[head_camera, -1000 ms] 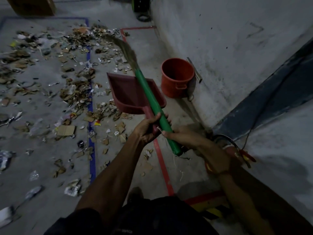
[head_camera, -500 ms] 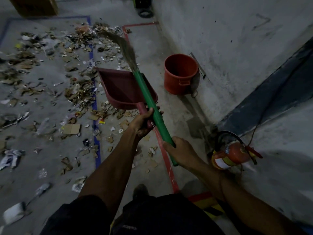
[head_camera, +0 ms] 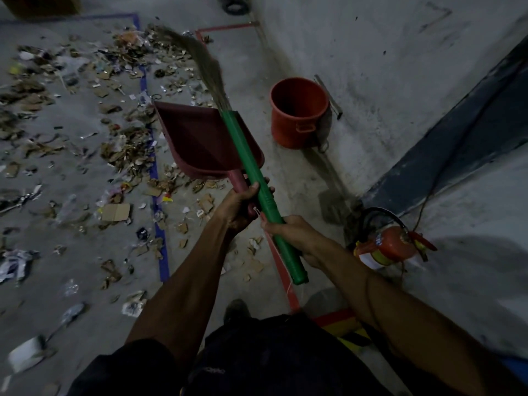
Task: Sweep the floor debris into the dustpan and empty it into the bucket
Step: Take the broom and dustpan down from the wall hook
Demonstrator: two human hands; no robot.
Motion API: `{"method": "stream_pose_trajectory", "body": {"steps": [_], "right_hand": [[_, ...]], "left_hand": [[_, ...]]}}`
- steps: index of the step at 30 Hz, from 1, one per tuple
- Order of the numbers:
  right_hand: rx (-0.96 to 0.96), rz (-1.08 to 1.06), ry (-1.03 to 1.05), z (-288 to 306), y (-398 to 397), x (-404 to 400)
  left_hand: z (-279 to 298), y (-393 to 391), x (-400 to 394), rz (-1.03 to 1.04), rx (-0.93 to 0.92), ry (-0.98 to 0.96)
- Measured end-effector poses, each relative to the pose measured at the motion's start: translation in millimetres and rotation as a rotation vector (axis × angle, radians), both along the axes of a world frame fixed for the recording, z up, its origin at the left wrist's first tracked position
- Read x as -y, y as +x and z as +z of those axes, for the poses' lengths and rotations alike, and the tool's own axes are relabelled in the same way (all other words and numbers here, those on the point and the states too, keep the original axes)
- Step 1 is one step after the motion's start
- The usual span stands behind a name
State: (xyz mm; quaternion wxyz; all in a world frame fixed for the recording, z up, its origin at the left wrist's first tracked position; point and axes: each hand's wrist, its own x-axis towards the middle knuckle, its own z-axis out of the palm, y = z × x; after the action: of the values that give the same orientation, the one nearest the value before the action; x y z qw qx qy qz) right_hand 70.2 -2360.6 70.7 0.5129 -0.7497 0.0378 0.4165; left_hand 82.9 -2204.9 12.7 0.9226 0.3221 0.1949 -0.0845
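Observation:
My left hand (head_camera: 243, 204) grips the handle of a dark red dustpan (head_camera: 200, 141), held up above the floor with its pan looking empty. My right hand (head_camera: 291, 232) grips the green handle of a grass broom (head_camera: 248, 167). The broom handle lies across the dustpan's right side and its bristles (head_camera: 200, 58) point away over the debris. An orange bucket (head_camera: 298, 112) stands upright by the wall, to the right of the dustpan. Paper and cardboard debris (head_camera: 125, 155) is scattered over the grey floor on the left.
A red fire extinguisher (head_camera: 391, 247) lies on the floor by the wall at right, with a cable beside it. Blue tape (head_camera: 155, 195) and red tape (head_camera: 281, 270) lines run along the floor. My shoe (head_camera: 237, 310) shows below. The concrete wall rises close on the right.
The view shifted and both hands moved slightly apart along the handles; the dustpan and broom stay raised together, and the extinguisher came into view.

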Motion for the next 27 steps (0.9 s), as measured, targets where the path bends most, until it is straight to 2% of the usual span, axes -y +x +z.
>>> {"method": "stream_pose_trajectory", "body": {"steps": [6,14,20,23,27], "right_hand": [[-0.024,-0.129,0.073,-14.2,-4.5,-6.1],[0.055,-0.131,0.025,-29.6,-9.9,-6.4],[-0.008,-0.172,0.051,-26.5,-3.8,-1.9],[-0.059,-0.204,0.061,-30.6,3.8,-4.8],[-0.164,-0.271,0.116,-36.8,16.4,-5.9]], "left_hand": [[0.8,0.9,1.3,0.036,-0.019,0.004],[-14.9,-14.3,-1.8,0.061,-0.104,0.000],[-25.0,-43.3,-14.7,0.172,-0.253,-0.016],[-28.4,-58.4,-24.6,0.149,-0.275,0.031],[-31.0,-75.1,-39.2,0.161,-0.270,-0.005]]}}
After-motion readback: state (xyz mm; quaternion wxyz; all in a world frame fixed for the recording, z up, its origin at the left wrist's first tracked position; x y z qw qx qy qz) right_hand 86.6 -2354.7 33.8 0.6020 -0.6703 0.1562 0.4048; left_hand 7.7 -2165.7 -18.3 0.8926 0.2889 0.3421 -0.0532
